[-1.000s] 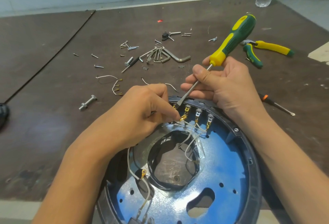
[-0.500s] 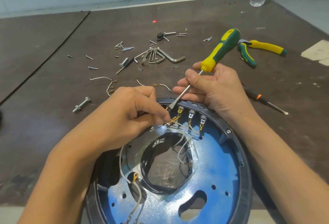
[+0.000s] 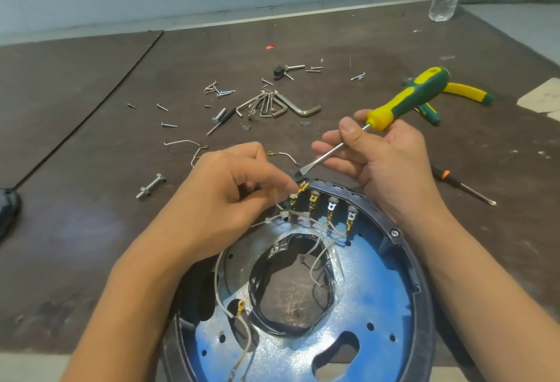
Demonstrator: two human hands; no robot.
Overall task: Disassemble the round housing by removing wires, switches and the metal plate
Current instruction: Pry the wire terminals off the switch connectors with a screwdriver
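Head view: the left hand (image 3: 230, 190) pinches a brass terminal (image 3: 300, 192) and the right hand (image 3: 389, 166) grips the screwdriver (image 3: 406, 99), whose blade, so near that pinch, could slip and jab skin.

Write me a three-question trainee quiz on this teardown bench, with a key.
1. True or false: the right hand holds the green-yellow screwdriver by its metal shaft.
2. The left hand pinches: A a wire terminal at the switches; B the pliers; C a hex key.
3. Fill in: the metal plate inside the round housing is coloured ___.
Key: 1 true; 2 A; 3 blue.
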